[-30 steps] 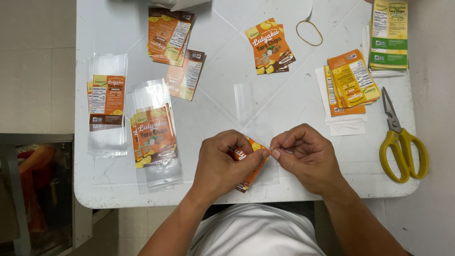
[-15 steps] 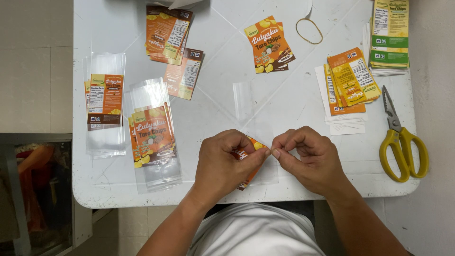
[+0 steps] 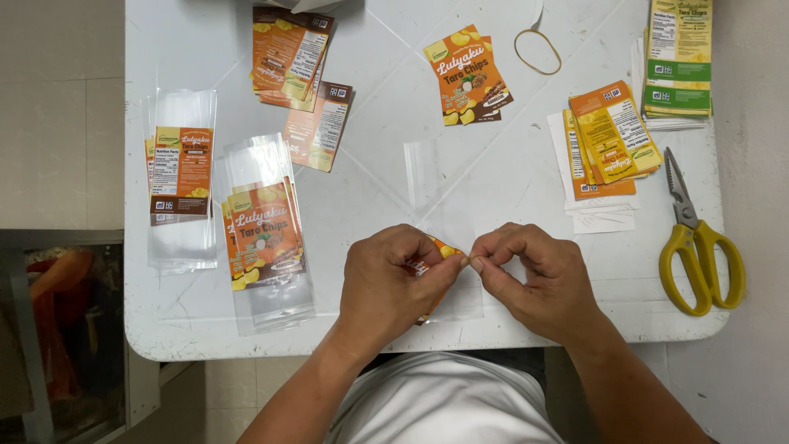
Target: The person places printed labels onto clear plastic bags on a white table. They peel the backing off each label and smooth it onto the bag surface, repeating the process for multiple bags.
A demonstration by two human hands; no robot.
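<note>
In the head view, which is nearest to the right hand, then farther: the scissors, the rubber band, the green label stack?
From the right hand:
1. Scissors, on its right, by the table's edge.
2. Rubber band, straight above, at the far side.
3. Green label stack, at the far right corner.

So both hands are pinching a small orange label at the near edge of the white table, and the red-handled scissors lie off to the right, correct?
Not quite: the scissors have yellow handles, not red, as the head view shows. The rest holds: the left hand and right hand pinch a small orange label at the near edge of the white table, and the scissors lie to the right.
</note>
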